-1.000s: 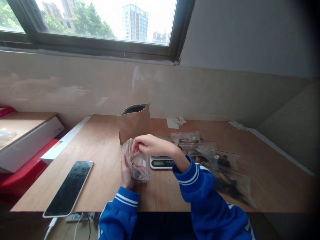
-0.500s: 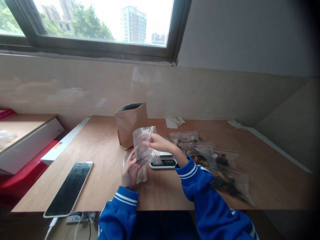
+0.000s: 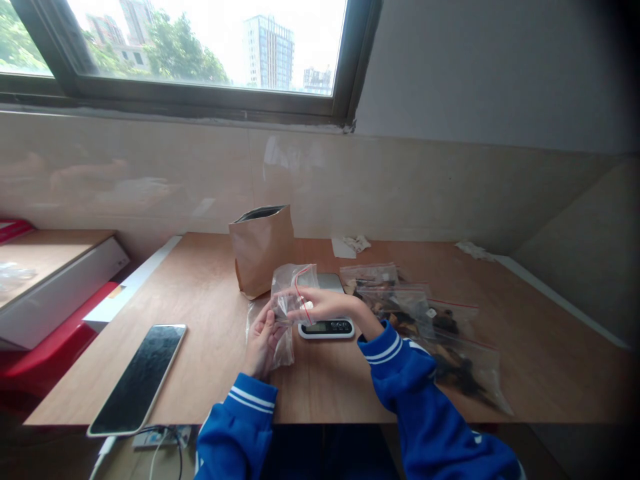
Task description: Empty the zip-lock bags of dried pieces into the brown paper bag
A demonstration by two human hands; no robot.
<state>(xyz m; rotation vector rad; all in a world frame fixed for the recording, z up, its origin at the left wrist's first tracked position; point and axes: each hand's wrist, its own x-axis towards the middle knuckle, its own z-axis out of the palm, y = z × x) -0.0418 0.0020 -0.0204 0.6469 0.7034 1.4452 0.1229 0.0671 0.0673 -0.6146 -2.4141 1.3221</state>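
Observation:
Both my hands hold a small clear zip bag (image 3: 294, 285) with a red seal line, lifted a little above the wooden table (image 3: 210, 360). My left hand (image 3: 261, 340) grips the bag's lower left part, and my right hand (image 3: 320, 304) pinches its right side. More clear bag plastic (image 3: 286, 347) lies flat on the table under my left hand. Just behind the bag sits a small digital scale (image 3: 327, 325). An open brown paper pouch (image 3: 261, 248) stands upright behind my hands.
Several filled zip bags (image 3: 430, 327) with dark pieces lie to the right of the scale. A phone (image 3: 137, 377) lies face up at the table's front left, cables below it. Crumpled paper scraps (image 3: 353, 244) sit near the back wall. A lower shelf (image 3: 45, 267) stands at left.
A clear bag that was at table level one second ago has risen; my right hand lifted it up in front of the scale, then lowered slightly. My left hand stayed low beneath it.

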